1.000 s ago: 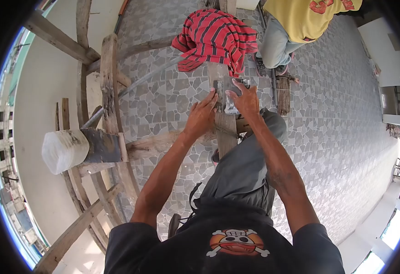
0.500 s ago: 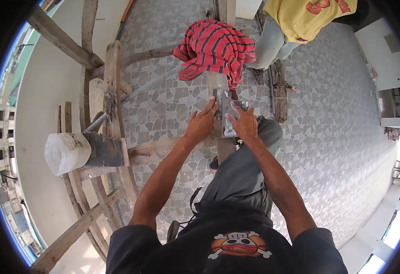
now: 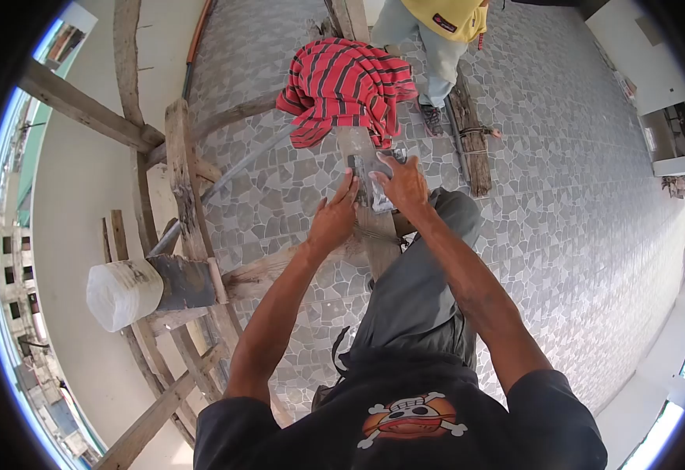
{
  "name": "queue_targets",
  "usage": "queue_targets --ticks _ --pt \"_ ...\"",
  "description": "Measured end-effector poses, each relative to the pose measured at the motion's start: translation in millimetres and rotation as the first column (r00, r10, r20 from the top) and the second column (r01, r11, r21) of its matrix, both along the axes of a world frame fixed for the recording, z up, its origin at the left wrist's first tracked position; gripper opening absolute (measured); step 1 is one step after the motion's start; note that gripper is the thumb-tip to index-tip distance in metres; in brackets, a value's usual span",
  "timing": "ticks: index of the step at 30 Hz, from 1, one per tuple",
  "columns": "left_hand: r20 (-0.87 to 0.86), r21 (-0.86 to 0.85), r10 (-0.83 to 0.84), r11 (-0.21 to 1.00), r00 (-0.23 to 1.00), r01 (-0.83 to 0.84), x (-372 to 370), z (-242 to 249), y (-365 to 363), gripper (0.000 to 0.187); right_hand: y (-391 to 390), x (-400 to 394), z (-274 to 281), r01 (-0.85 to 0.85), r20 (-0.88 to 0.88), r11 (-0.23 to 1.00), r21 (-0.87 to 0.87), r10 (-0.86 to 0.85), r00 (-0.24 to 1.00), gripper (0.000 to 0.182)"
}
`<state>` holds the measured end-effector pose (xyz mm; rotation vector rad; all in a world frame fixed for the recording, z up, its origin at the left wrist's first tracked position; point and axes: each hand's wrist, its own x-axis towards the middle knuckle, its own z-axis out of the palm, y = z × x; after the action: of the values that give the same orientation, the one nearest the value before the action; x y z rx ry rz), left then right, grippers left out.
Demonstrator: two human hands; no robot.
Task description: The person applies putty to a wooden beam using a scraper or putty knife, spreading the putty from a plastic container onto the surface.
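Observation:
My left hand (image 3: 335, 215) is closed at the edge of a narrow dark flat blade (image 3: 356, 166), its fingers stretched along it. Thumb and fingers of my right hand (image 3: 407, 186) grip a wider flat metal plate (image 3: 382, 196) smeared with pale paste. Both tools sit side by side, close together, above a wooden plank (image 3: 354, 141); their handles, if any, are hidden. Just beyond the hands, a red cloth with dark stripes (image 3: 346, 82) lies draped over the plank. My bent leg in grey trousers (image 3: 413, 274) is below.
At the left stand wooden scaffold posts (image 3: 182, 172) and a whitish plastic container (image 3: 123, 294) beside a dark board. A person in a yellow shirt (image 3: 460, 17) stands ahead. Near their feet, a tied wooden post (image 3: 474, 149) rests along the stone-patterned tiled floor (image 3: 569, 211).
The wider plate has turned and slid partly under my right hand, which is nearer my left. The person in yellow has shifted left and turned. The whole view has swung slightly.

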<state>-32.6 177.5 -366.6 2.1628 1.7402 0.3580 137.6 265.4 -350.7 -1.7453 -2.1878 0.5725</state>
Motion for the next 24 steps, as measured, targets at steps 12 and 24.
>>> queue_targets --ticks 12,24 --pt "0.064 0.001 -0.017 1.0 0.998 0.017 -3.8 3.4 0.4 0.057 -4.3 0.9 -8.2 -0.035 -0.03 0.999 0.035 0.036 0.999 0.047" --pt "0.03 -0.01 -0.004 1.0 1.0 0.004 -2.2 -1.0 -0.9 0.058 -9.7 4.7 -12.2 -0.1 -0.063 0.994 0.052 0.103 0.993 0.048"
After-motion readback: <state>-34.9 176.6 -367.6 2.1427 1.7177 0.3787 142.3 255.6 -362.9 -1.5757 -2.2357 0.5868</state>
